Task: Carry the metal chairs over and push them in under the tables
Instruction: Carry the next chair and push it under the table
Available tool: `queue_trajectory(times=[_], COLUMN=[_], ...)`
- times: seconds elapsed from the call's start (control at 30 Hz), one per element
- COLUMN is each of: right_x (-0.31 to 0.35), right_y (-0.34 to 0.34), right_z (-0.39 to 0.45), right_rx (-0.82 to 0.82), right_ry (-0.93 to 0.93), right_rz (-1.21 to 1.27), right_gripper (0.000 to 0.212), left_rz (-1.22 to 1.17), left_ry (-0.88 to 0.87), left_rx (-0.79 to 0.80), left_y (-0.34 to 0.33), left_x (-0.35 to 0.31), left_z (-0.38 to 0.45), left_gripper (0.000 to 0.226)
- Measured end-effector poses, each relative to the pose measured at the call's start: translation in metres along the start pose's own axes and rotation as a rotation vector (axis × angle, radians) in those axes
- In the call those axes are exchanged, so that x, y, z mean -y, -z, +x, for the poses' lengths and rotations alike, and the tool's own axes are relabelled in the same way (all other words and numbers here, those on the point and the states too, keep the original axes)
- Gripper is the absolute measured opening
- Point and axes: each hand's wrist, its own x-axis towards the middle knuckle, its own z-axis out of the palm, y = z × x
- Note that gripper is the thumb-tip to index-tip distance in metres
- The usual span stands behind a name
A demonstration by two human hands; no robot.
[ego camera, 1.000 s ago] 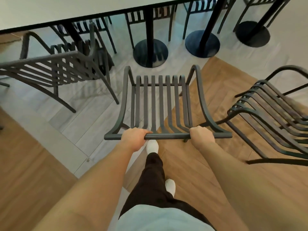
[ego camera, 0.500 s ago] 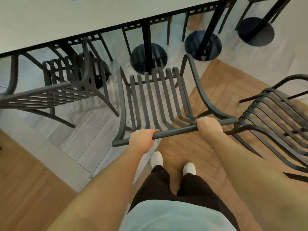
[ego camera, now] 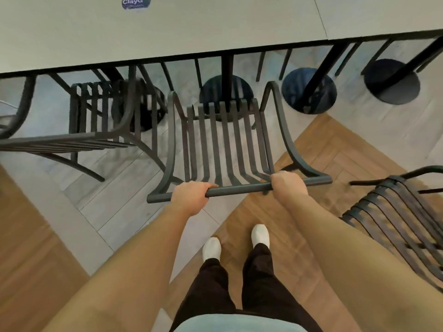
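Observation:
I hold a dark metal slatted chair [ego camera: 227, 144] by the top rail of its backrest. My left hand [ego camera: 189, 195] is closed on the rail's left part and my right hand [ego camera: 287, 185] on its right part. The chair faces the long pale table [ego camera: 191, 27], and its seat front lies just short of the table's near edge. Directly ahead of the seat stands a table post on a round black base [ego camera: 226, 92].
Another metal chair [ego camera: 103, 121] stands to the left, partly under the table. A stack of like chairs [ego camera: 402, 212] sits at my right. Two more round black bases [ego camera: 309, 94] [ego camera: 392, 82] lie under the table at right. My feet stand on wood flooring.
The chair has moved forward toward the table and its rail has levelled out. I have stepped closer, so the tabletop fills more of the view. Both hands keep their grip.

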Motion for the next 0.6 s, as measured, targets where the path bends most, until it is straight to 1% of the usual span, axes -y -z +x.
queue_trajectory(times=[0.17,0.27,0.47,0.6], right_x=[-0.006,-0.008,-0.012,-0.014], right_y=[0.019,0.029,0.05,0.055], right_z=[0.039,0.061,0.101,0.117], right_rx=[-0.013,-0.023,-0.031,-0.038], right_ry=[0.05,0.063,0.07,0.06], right_rz=[-0.061,-0.073,-0.08,-0.075], right_gripper=[0.017,0.016,0.017,0.018], left_rz=[-0.038,-0.009,0.028,0.038], left_ry=[0.023,0.047,0.078,0.06], left_rx=[-0.014,-0.018,-0.012,-0.016], left_y=[0.022,0.036,0.064,0.072], left_x=[0.004,0.007,0.01,0.013], left_z=[0.031,0.048,0.083,0.101], left_gripper=[0.038,0.038,0.05,0.052])
